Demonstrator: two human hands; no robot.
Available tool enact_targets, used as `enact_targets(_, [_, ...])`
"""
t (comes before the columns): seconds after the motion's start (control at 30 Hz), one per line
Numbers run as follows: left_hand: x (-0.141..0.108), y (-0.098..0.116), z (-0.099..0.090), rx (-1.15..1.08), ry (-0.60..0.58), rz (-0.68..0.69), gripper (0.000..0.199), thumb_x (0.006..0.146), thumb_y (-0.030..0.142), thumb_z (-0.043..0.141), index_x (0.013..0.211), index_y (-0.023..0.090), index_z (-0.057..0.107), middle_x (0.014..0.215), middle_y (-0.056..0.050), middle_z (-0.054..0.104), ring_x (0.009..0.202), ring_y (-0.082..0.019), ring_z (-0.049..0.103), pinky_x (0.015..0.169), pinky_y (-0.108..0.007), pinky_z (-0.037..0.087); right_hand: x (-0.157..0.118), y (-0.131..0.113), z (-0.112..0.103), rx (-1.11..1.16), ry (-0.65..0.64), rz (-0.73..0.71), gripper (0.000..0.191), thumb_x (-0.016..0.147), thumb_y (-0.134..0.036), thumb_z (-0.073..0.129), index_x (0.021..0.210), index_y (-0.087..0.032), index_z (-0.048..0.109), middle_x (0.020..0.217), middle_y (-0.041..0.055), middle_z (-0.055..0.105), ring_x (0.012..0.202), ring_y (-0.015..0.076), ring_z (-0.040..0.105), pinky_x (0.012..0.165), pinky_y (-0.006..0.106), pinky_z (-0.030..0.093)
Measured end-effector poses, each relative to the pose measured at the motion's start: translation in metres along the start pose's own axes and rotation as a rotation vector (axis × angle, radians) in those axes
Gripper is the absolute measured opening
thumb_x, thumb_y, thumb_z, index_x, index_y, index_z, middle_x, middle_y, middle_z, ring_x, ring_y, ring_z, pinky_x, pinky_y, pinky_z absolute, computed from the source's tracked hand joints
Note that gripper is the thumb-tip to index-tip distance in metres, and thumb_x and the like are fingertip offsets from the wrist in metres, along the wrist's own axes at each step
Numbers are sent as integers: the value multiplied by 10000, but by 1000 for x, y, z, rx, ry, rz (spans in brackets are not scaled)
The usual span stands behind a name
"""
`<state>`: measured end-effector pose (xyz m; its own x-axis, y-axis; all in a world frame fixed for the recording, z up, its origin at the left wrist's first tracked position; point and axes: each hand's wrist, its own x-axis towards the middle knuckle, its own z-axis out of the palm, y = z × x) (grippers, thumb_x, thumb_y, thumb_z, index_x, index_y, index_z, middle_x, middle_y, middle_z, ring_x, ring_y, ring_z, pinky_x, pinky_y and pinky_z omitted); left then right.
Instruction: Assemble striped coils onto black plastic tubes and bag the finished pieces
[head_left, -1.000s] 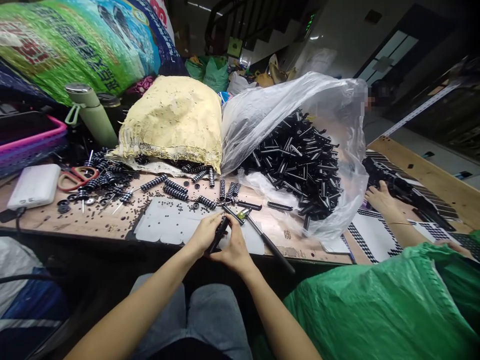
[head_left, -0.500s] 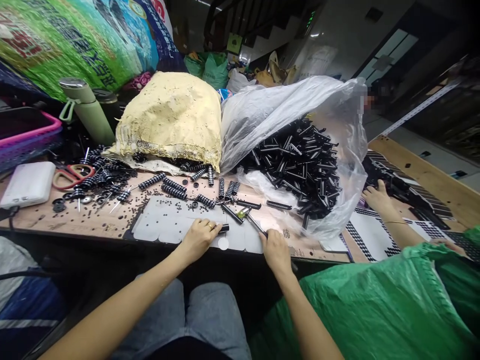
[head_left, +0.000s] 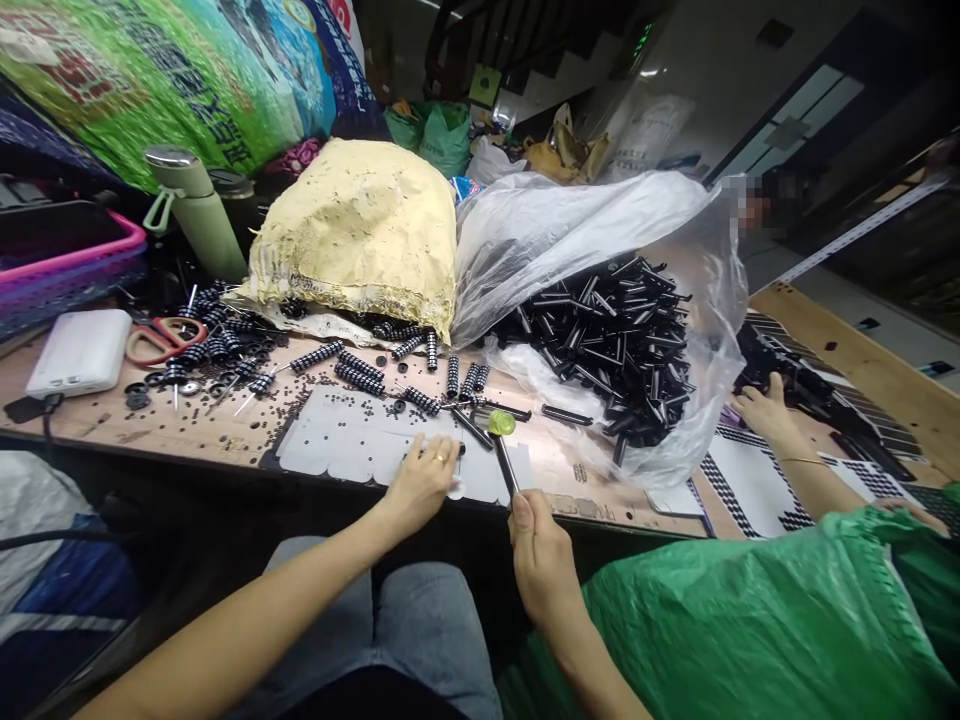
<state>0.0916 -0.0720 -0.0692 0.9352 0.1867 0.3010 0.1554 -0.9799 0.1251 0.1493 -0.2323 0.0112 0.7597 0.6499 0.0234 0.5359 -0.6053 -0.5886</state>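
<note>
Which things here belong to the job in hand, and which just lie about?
Likely in the job: hammer in the right hand; black part at the left hand; mat; bagged black parts.

Apparently lying about: scissors; flask; white box; basket.

I see a white power bank (head_left: 81, 350), red-handled scissors (head_left: 166, 340) and a green flask (head_left: 201, 222) at left, a green woven sack (head_left: 780, 610) lower right.

The two hands, together on a black piece (head_left: 461, 450) a second ago, have parted: the left hand (head_left: 426, 478) alone now holds it down, and the right hand (head_left: 543, 548), at four o'clock from the left, has taken up the hammer (head_left: 508, 470). Its yellow-green head (head_left: 501, 423) has lifted; its handle has swung from between four and five towards six o'clock.
</note>
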Motion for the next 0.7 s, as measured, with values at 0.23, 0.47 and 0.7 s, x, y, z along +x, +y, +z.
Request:
enact_targets(0.23, [11, 13, -1, -109, -69, -79, 674, 810, 478, 355, 1276, -7, 310, 1310, -225, 355, 1262, -296, 244, 1044, -429, 165, -8, -47, -4, 264, 27, -65, 315, 883, -439, 254, 786, -209, 447, 497, -54, 403, 394, 106, 397, 414, 215, 289])
enact_targets(0.47, [12, 15, 14, -140, -59, -70, 646, 788, 374, 358, 1290, -20, 256, 1319, -242, 333, 1272, -301, 218, 1031, -473, 177, -6, -31, 19, 40, -51, -175, 329, 901, -398, 200, 832, -199, 452, 543, -18, 498, 431, 125, 478, 443, 220, 309])
enact_targets(0.7, [12, 12, 16, -178, 16, 5, 508, 765, 261, 371, 1219, 36, 392, 1188, -210, 490, 1159, -318, 400, 950, -484, 318, -3, -12, 30, -321, -157, -89, 354, 922, -353, 166, 832, -211, 478, 643, 19, 627, 564, 172, 601, 474, 226, 277])
